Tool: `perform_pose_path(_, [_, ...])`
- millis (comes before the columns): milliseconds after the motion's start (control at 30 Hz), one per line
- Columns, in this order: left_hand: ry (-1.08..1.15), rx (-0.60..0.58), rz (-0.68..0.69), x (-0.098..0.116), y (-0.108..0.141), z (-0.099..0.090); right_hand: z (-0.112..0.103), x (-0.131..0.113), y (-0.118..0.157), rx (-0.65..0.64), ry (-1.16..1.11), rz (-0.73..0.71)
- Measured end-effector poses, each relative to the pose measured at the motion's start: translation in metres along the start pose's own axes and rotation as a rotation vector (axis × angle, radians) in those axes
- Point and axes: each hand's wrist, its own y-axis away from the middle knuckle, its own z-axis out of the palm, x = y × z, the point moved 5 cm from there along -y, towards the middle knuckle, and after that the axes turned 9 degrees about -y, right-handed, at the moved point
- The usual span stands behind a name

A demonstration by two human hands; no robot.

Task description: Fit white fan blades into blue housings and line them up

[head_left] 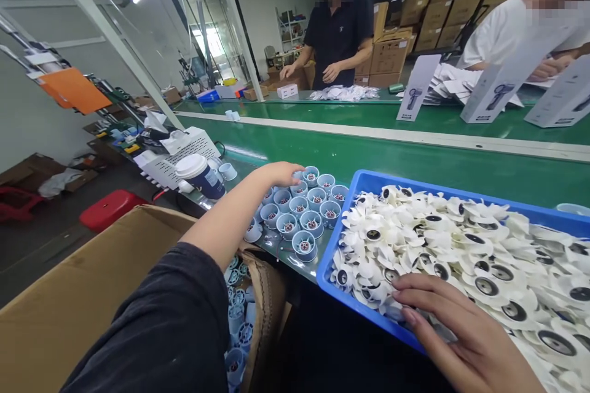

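My left hand reaches to the back of a cluster of light-blue round fan housings, each with a small red-and-metal motor part inside. Its fingers curl around a housing at the back edge, partly hidden by the hand. Over the near side of a blue tray, my right hand has its fingers apart and touches the heap of white fan blades. These blades have dark round hubs. Nothing is seen held in the right hand.
Below left, an open cardboard box holds more light-blue housings. A paper cup stands beside a white perforated device. White printed boxes stand across the green bench. Two people work opposite.
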Motion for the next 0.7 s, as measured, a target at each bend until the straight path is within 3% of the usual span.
perform_pose_path(167, [0.004,-0.005,0.076,-0.007,0.025,-0.001,0.002,-0.002,-0.004,-0.031,0.039,-0.034])
perform_pose_path(300, [-0.039,0.057,0.039,-0.005,0.027,-0.003,0.002,-0.005,-0.005,-0.031,0.044,-0.048])
perform_pose_path(533, [-0.1,0.232,-0.039,0.023,-0.018,-0.013,0.001,-0.002,-0.003,-0.015,0.005,0.018])
perform_pose_path(700, [-0.151,0.18,0.01,0.042,-0.045,-0.008,0.002,0.002,-0.001,-0.028,-0.04,0.063])
